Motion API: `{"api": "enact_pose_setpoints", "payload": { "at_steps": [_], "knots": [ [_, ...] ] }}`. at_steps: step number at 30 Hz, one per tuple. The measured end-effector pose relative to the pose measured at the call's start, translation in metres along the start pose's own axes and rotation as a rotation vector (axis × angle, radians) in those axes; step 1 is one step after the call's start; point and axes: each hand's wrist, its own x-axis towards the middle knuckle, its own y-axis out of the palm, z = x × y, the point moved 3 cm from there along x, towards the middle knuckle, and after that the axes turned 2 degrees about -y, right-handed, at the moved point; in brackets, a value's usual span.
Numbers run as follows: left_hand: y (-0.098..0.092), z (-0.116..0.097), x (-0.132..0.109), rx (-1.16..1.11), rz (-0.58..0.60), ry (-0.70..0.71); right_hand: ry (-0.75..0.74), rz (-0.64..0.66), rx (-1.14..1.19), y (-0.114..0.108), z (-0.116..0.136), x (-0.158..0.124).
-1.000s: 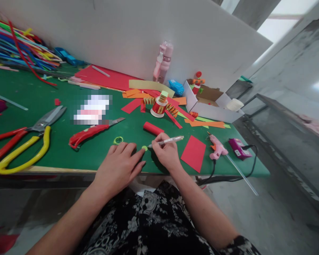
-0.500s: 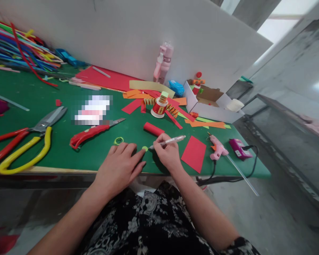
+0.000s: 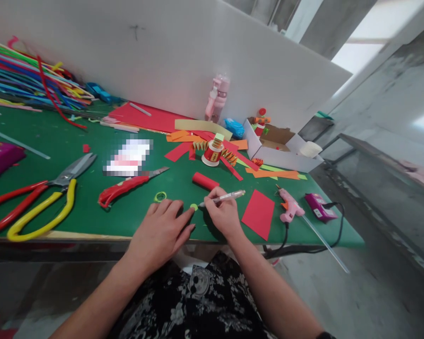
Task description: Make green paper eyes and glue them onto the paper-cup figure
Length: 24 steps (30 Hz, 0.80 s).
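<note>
My left hand (image 3: 164,228) lies on the green table with its fingers stretched out, the index fingertip touching a small light-green paper disc (image 3: 194,207). Held in my right hand (image 3: 221,214) is a pen (image 3: 229,196), its tip at the right edge of the disc. Just beyond my left fingers sits a light-green paper ring (image 3: 160,196). A red paper roll (image 3: 205,181) lies behind my right hand, and a red paper rectangle (image 3: 258,214) is to its right. Farther back stands a decorated paper cup (image 3: 212,154) with folded paper strips at its sides.
Left are large shears (image 3: 61,183) and a red-handled knife (image 3: 127,187). On the right lie a pink glue gun (image 3: 289,206) and a purple box (image 3: 320,207) with a cable. A white open box (image 3: 282,157), a pink bottle (image 3: 218,99) and orange strips (image 3: 275,173) are at the back.
The camera view has shifted, so everything sits slightly lower in the picture. My hands, the disc and the pen keep nearly the same positions relative to each other.
</note>
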Motion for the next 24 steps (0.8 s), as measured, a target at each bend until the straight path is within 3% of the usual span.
{"api": "enact_pose_setpoints", "payload": {
  "at_steps": [24],
  "knots": [
    [-0.0011, -0.0003, 0.0, 0.015, -0.007, 0.012, 0.026, 0.01, 0.027, -0.0013, 0.0028, -0.0013]
  ]
}}
